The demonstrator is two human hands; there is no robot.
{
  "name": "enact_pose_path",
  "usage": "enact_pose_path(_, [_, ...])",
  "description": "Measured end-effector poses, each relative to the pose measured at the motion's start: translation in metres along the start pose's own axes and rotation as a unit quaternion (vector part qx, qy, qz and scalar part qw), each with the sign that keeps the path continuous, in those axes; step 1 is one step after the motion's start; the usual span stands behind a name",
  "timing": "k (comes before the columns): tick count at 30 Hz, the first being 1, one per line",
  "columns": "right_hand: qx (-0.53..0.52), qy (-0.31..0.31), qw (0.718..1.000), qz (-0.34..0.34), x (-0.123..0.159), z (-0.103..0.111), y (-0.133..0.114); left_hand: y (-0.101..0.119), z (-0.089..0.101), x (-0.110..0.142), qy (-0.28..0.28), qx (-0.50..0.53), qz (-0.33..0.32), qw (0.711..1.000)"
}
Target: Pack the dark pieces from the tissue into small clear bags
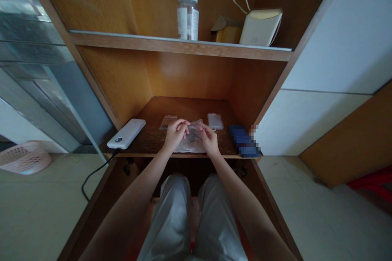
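Between my hands is a clear plastic bag (192,138), resting on the dark wooden shelf near its front edge. My left hand (176,132) has its fingers closed on the bag's upper left edge. On the other side, my right hand (210,138) pinches the upper right corner. Behind my left hand lies a small clear zip bag (168,122) with something small and dark inside. A second small zip bag (215,121), whitish in colour, lies just behind my right hand. What the bag between my hands contains is too unclear to tell.
A white power bank (126,133) with a black cable (98,170) lies at the shelf's left. To the right is a blurred dark blue object (244,140). The upper shelf (183,47) carries a bottle (188,15), a small box (228,30) and a white device with a strap (261,27).
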State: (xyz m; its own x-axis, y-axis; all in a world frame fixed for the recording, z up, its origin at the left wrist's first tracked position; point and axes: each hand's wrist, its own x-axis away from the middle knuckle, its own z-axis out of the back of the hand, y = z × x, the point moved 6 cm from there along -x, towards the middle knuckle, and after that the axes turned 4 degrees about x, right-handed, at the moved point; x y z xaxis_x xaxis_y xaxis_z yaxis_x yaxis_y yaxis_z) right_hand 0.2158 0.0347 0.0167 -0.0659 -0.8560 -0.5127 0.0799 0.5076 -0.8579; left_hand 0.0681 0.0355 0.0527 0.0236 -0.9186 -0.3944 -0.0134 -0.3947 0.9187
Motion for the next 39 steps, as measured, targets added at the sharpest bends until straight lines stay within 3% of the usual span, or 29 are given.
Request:
enact_pose_path(5, [0.012, -0.034, 0.999, 0.004, -0.001, -0.005, 0.003, 0.011, -0.012, -0.001, -0.093, -0.132, -0.045, 0.986])
enact_pose_path(9, [0.026, -0.049, 0.998, 0.031, -0.001, -0.007, 0.004, 0.016, -0.025, 0.001, -0.127, -0.203, -0.098, 0.966])
enact_pose_path(14, [0.063, -0.064, 0.993, 0.073, -0.001, -0.009, 0.001, 0.014, -0.027, 0.002, -0.101, -0.227, -0.106, 0.963])
enact_pose_path(24, [0.091, -0.090, 0.985, 0.112, 0.000, -0.011, -0.006, 0.006, -0.022, 0.000, -0.104, -0.237, -0.109, 0.960])
enact_pose_path(31, [0.074, -0.003, 0.995, 0.071, -0.001, 0.002, -0.001, 0.013, -0.027, 0.000, -0.118, -0.263, -0.114, 0.951])
enact_pose_path(39, [0.093, 0.018, 0.991, 0.096, -0.001, 0.004, -0.003, 0.003, -0.026, 0.002, -0.110, -0.308, -0.115, 0.938])
